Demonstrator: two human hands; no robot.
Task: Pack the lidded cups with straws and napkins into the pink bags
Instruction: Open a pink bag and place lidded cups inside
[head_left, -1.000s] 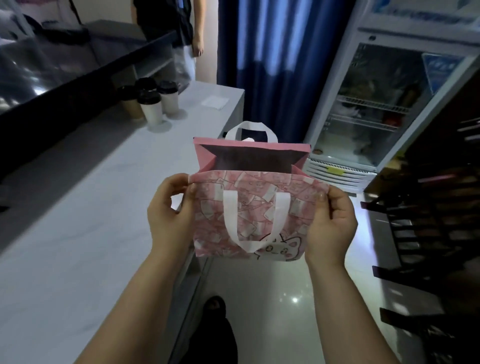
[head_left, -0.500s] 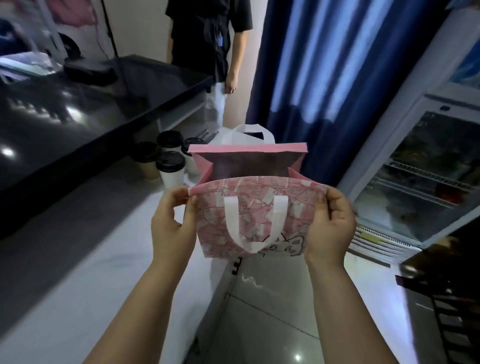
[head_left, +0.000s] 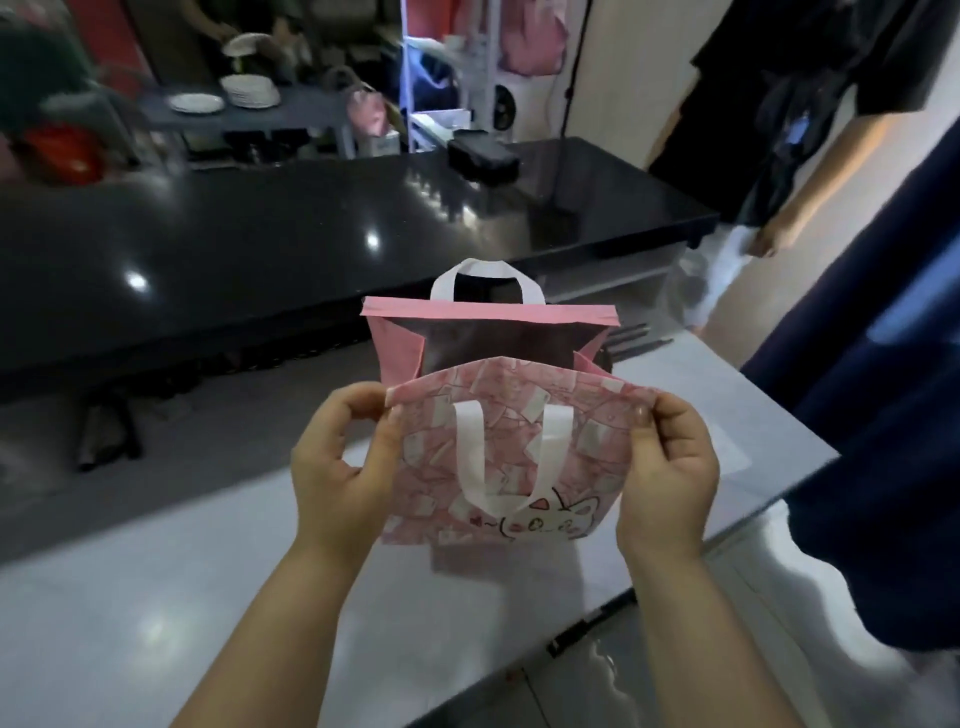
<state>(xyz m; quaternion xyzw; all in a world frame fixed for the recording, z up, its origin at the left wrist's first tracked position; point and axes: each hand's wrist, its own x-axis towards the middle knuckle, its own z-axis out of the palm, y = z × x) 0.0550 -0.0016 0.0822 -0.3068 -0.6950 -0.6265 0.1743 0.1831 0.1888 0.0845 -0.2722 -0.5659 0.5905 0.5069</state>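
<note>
A pink bag (head_left: 592, 441) with white handles and a cat print is held open above the white counter (head_left: 156, 597), its dark inside facing me. My left hand (head_left: 337, 467) pinches the left corner of the bag's near rim. My right hand (head_left: 670, 473) pinches the right corner of the same rim. The bag's far wall stands upright with its white handle up, and the near handle hangs down the front. No cups or napkins are in view; two dark sticks (head_left: 636, 340), perhaps straws, lie on the counter behind the bag.
A glossy black counter (head_left: 311, 223) runs behind the white one, with a black box (head_left: 483, 156) on it. A person in a black shirt (head_left: 789, 104) stands at the back right. A dark blue curtain (head_left: 883, 415) hangs on the right. Shelves with plates (head_left: 249, 91) are far back.
My view has swung left, from the fridge and curtain to the black counter. The cups have left the view. Both hands keep hold of the bag, which is now over the white counter.
</note>
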